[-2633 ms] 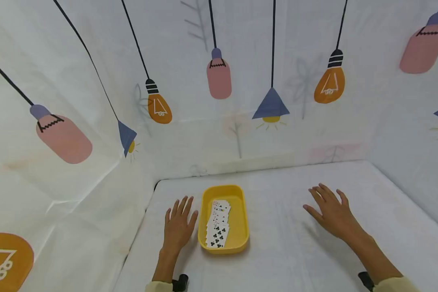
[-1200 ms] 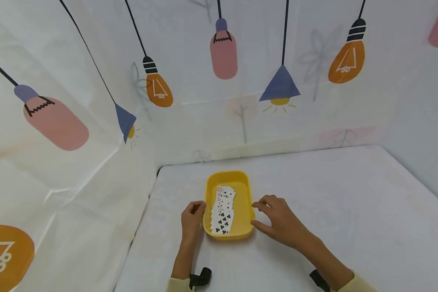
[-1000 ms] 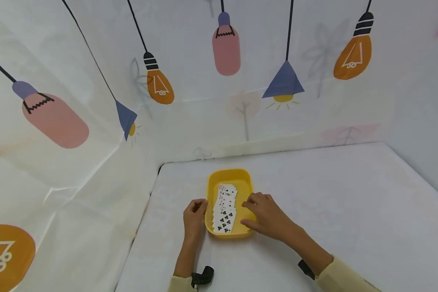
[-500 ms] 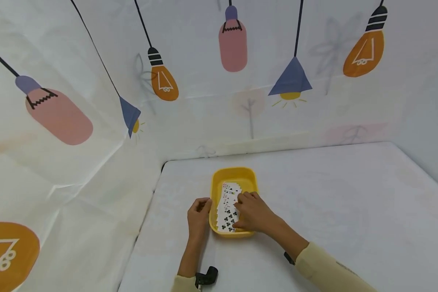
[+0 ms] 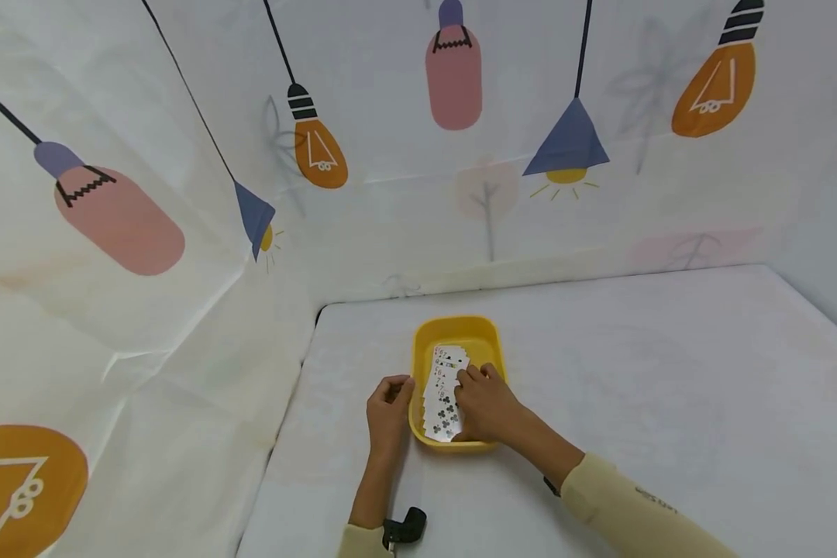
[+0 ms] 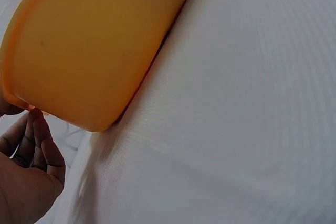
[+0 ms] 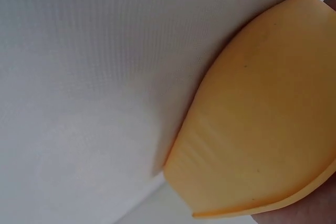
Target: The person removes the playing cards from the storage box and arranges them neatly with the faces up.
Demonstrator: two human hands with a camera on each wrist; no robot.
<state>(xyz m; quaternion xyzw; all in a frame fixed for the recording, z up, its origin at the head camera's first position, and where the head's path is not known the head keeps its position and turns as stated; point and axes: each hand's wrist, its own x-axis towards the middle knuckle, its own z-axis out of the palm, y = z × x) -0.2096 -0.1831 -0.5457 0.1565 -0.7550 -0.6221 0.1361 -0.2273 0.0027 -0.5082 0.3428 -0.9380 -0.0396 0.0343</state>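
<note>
A yellow plastic tray (image 5: 487, 353) lies on the white-covered table. Along its left side runs an overlapping row of face-up playing cards (image 5: 439, 397), with a club card nearest me. My left hand (image 5: 388, 415) pinches the tray's left rim; in the left wrist view its fingertips (image 6: 38, 116) are at the lip of the tray (image 6: 94, 51). Reaching in over the right rim, my right hand (image 5: 491, 407) has curled fingers and thumb at the cards' right edge, the thumb by the lowest card's corner. The right wrist view mostly holds the tray's outer wall (image 7: 262, 103), hiding the fingertips.
A white cloth (image 5: 635, 387) covers the table. White sheets printed with hanging lamps (image 5: 568, 139) stand behind it and at both sides. Black straps with a small camera (image 5: 406, 527) sit at the wrists, near the pale sleeves (image 5: 628, 504).
Both hands came in from resting apart on either side. The left took the tray's rim; the right crossed the right rim and closed in on the cards. The head view tilted down.
</note>
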